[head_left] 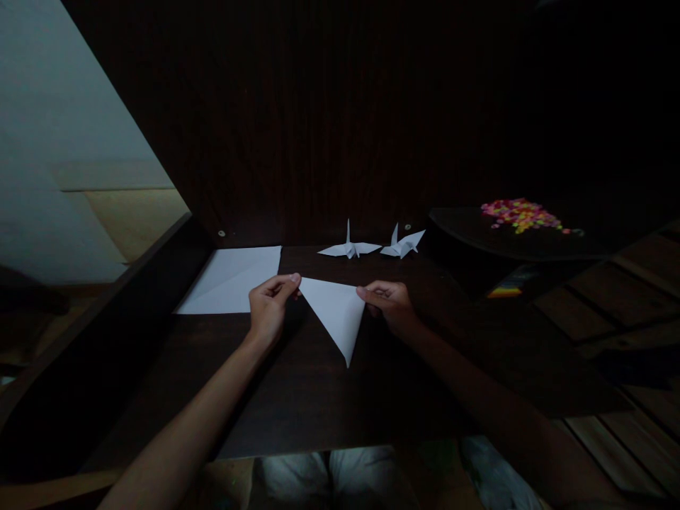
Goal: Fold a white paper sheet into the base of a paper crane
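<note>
A white sheet of paper folded into a triangle (334, 312) is held up between my two hands, one point facing down toward me. My left hand (270, 304) pinches its upper left corner between thumb and fingers. At the upper right corner, my right hand (389, 303) grips the paper with the thumb on top. Behind the triangle stand two white paper cranes, one (349, 248) with wings spread and another (404, 245) turned to the right. Partly behind my left hand lies a stack of white paper (228, 280) with a faint diagonal crease.
The dark wooden desk (297, 411) has a raised side panel (106, 340) at left and a tall back panel (319, 127). On a curved shelf (457, 230) at right sits a pile of small colourful pieces (523, 214). A yellow-orange object (504, 291) shows below it.
</note>
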Demonstrator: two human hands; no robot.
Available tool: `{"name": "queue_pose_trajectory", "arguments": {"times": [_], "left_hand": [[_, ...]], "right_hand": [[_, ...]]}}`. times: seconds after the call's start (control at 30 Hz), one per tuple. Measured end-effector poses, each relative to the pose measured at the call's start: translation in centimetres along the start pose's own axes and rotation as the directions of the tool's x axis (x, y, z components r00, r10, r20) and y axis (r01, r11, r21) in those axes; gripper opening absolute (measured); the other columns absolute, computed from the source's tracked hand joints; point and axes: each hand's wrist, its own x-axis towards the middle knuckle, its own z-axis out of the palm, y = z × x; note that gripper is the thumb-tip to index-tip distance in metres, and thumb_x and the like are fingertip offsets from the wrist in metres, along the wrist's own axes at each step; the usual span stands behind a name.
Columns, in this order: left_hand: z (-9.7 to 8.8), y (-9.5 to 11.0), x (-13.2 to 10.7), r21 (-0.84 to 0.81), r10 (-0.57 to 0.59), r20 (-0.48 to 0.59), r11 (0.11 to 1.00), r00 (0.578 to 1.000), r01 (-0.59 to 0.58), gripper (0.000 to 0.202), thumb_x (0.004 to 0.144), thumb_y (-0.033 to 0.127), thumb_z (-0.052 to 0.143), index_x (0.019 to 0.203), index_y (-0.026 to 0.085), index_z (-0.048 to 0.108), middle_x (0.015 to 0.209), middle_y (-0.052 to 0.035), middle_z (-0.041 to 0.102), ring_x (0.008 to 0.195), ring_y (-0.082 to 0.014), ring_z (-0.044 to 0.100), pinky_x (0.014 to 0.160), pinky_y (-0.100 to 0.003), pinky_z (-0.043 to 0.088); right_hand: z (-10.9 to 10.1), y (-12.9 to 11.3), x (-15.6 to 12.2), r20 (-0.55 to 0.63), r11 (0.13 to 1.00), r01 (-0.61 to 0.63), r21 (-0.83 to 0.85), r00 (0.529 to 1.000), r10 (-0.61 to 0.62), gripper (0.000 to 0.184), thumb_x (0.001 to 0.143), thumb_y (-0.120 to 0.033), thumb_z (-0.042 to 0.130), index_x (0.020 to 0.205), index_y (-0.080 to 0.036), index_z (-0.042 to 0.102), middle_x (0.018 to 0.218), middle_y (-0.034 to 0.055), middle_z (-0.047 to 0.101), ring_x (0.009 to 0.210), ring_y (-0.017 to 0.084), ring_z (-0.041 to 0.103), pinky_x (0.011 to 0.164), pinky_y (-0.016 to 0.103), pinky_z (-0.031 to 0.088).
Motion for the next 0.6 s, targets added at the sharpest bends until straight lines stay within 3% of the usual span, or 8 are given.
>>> {"name": "queue_pose_trajectory", "arguments": {"times": [0.43, 0.6], "left_hand": [[0.14, 0.80, -0.88, 0.173, 0.097, -0.011, 0.980, 0.995, -0.094, 0.019, 0.068, 0.037, 0.077, 0.070, 0.018, 0.075, 0.071, -0.0036, 0.072, 0.068, -0.0177, 0.063, 0.067, -0.027, 0.048], [-0.04, 0.69, -0.53, 0.212, 0.053, 0.022, 0.976, 0.998, -0.056, 0.023, 0.068, 0.040, 0.077, 0.070, 0.017, 0.074, 0.069, -0.0034, 0.071, 0.064, -0.0165, 0.060, 0.062, -0.027, 0.046]], "right_hand": [[-0.36, -0.12, 0.35, 0.002, 0.999, 0.000, 0.054, 1.000, 0.000, 0.036, 0.058, -0.052, 0.079, 0.056, -0.018, 0.066, 0.042, -0.0037, 0.048, 0.039, 0.008, 0.037, 0.042, 0.025, 0.022], [-0.63, -0.21, 0.52, 0.012, 1.000, -0.020, 0.010, 1.000, 0.020, 0.041, 0.057, -0.055, 0.079, 0.055, -0.018, 0.062, 0.043, -0.0030, 0.049, 0.039, 0.008, 0.038, 0.041, 0.024, 0.023]]}}
